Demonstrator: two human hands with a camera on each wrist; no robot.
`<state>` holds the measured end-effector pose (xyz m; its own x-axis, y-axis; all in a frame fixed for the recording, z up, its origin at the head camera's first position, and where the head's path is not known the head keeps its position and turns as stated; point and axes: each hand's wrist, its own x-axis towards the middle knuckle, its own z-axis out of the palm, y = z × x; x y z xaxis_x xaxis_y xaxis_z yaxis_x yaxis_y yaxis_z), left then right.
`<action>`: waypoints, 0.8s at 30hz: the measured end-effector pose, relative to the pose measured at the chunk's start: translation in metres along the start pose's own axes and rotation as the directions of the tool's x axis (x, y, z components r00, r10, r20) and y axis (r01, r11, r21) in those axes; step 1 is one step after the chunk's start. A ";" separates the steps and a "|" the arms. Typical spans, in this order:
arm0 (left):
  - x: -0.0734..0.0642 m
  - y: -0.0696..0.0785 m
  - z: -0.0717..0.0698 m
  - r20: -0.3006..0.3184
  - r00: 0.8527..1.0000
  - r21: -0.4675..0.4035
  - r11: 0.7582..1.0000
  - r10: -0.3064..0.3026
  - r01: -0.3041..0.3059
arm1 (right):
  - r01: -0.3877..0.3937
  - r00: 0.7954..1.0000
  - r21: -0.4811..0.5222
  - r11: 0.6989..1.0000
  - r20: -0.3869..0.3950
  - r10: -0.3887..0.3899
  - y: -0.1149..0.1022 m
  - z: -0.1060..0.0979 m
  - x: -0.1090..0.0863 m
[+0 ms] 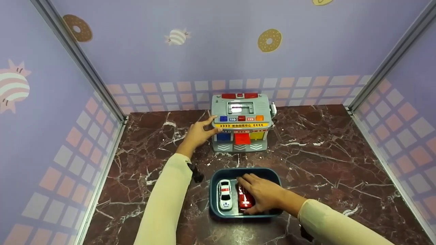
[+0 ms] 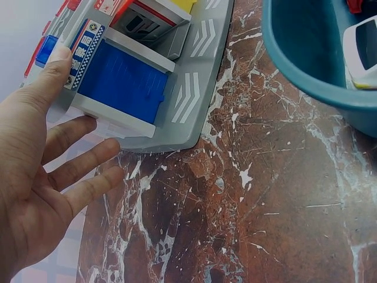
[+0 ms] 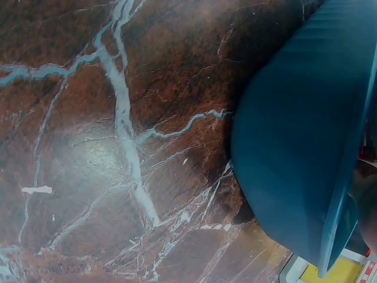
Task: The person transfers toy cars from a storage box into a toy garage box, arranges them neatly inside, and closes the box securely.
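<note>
My left hand (image 1: 199, 132) touches the left side of a grey toy emergency station (image 1: 242, 114). In the left wrist view, that hand's thumb lies on the front corner above a blue garage door (image 2: 123, 76), while the other fingers extend loosely beside the wall. Inside a dark teal bin (image 1: 212, 200), my right hand (image 1: 264, 194) grips a red toy car (image 1: 244, 199) from above, covering part of it. A white toy police car (image 1: 225, 194) lies to the left of the red one. The right wrist view shows mainly the bin's outer wall (image 3: 294, 135).
The station and bin stand on a dark red marbled tabletop (image 1: 160, 200), the station behind the bin. A crank (image 1: 273, 109) sticks out of the station's right side. A red ramp or door (image 1: 242, 138) stands at its middle bay. Purple patterned panels (image 1: 221, 61) enclose the table.
</note>
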<state>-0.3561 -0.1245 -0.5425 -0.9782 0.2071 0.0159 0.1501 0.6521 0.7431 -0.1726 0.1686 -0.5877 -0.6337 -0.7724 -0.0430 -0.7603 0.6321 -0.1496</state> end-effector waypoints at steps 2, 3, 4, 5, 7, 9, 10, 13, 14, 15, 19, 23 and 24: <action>0.000 0.000 0.000 0.001 1.000 0.009 1.000 0.003 -0.003 | 0.005 1.000 0.004 1.000 -0.003 -0.005 0.001 0.000 0.000; 0.000 0.000 0.000 0.003 1.000 0.011 1.000 0.004 -0.004 | 0.008 1.000 0.007 1.000 -0.004 -0.008 0.001 0.000 0.000; 0.000 0.000 0.000 0.005 1.000 0.011 1.000 0.003 -0.003 | 0.013 1.000 0.009 1.000 -0.005 -0.013 0.001 -0.001 -0.001; 0.000 0.000 0.000 0.009 1.000 0.014 1.000 0.003 -0.003 | 0.015 1.000 0.014 1.000 -0.005 -0.015 0.002 -0.001 -0.001; -0.001 0.000 0.000 0.016 1.000 0.015 1.000 0.002 -0.002 | 0.014 1.000 0.020 1.000 -0.001 -0.014 0.003 -0.003 -0.002; 0.000 0.001 -0.002 0.018 1.000 0.020 1.000 0.002 -0.002 | 0.011 1.000 0.029 1.000 0.003 -0.011 0.004 -0.007 -0.001; 0.000 0.000 -0.001 0.019 1.000 0.023 1.000 -0.001 0.001 | 0.010 1.000 0.034 0.999 0.004 -0.010 0.004 -0.008 -0.002; 0.000 0.000 -0.002 0.017 1.000 0.026 1.000 -0.004 0.003 | 0.005 1.000 0.032 0.999 0.004 -0.005 0.004 -0.013 -0.002; 0.001 0.001 -0.002 0.016 1.000 0.024 1.000 -0.003 0.002 | 0.005 1.000 0.030 1.000 0.001 -0.005 0.004 -0.015 -0.002; 0.001 0.001 -0.002 0.015 1.000 0.021 1.000 -0.001 0.001 | 0.005 1.000 0.028 1.000 -0.002 -0.005 0.004 -0.016 -0.002; 0.001 0.001 -0.002 0.017 1.000 0.013 1.000 0.004 -0.004 | 0.016 1.000 0.016 1.000 -0.020 -0.016 0.004 -0.023 -0.003; 0.001 0.000 -0.001 0.018 1.000 0.012 1.000 0.005 -0.005 | 0.037 0.999 0.017 0.999 -0.035 -0.036 0.004 -0.028 -0.005; 0.000 0.000 -0.001 0.019 1.000 0.013 1.000 0.005 -0.006 | 0.040 0.998 0.019 0.999 -0.038 -0.040 0.004 -0.029 -0.006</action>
<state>-0.3566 -0.1253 -0.5423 -0.9745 0.2241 0.0075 0.1575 0.6604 0.7342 -0.1762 0.1778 -0.5592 -0.6081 -0.7939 0.0009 -0.7824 0.5991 -0.1702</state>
